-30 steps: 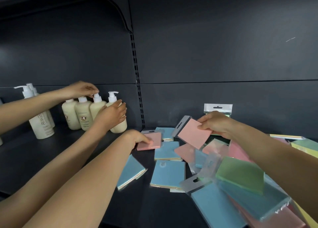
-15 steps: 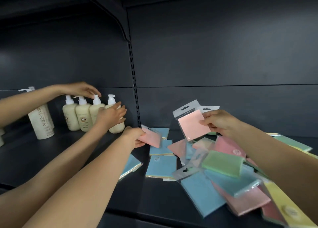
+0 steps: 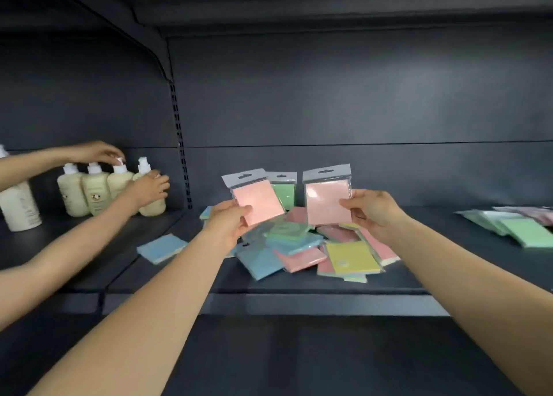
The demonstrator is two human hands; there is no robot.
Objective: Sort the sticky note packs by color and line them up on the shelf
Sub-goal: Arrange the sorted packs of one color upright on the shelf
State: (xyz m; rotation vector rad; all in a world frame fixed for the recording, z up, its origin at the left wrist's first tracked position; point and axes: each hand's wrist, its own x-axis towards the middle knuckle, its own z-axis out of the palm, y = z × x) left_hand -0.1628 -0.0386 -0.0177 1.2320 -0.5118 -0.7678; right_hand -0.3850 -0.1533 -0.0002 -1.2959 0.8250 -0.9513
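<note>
Left hand: my grip pinches one pink pack by its lower corner. Right hand: likewise pinching a second pink pack. Both held above the mixed pile on the shelf. Step: gathering pinks. Next, I judge: stand them together in a row.

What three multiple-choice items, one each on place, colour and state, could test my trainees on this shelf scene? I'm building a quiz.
1. Where does the upright green sticky note pack stand?
A. against the shelf's back wall
B. beside the bottles
C. at the front edge

2. What colour is the pack in the left hand?
A. blue
B. pink
C. yellow

3. What is the right hand doing?
A. resting flat
B. pointing
C. holding a pink pack

Answers:
1 A, it stands behind the pile.
2 B, the pink sticky note pack.
3 C, fingers pinch the second pink pack.
</note>
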